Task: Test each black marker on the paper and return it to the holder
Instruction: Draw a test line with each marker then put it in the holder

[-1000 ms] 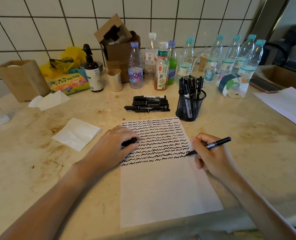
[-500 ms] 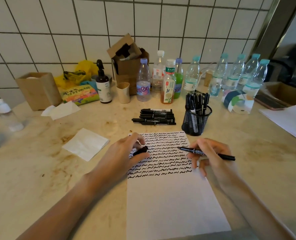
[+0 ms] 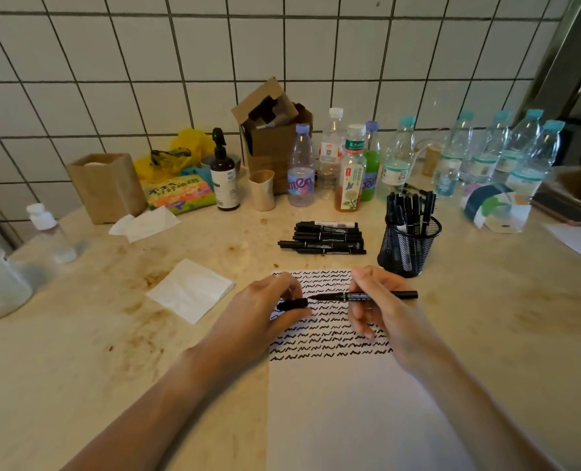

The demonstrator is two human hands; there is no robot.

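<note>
Over the paper (image 3: 333,419), marker (image 3: 367,296) and cap (image 3: 292,304) nearly meet between both hands.

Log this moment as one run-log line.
left hand: holds cap | right hand: holds marker, tip at cap | paper: squiggle rows | phase: recapping | holder: next

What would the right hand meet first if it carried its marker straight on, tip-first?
Probably the black cap pinched in the left hand; the right hand's black marker points at it, though depth is unclear.
</note>
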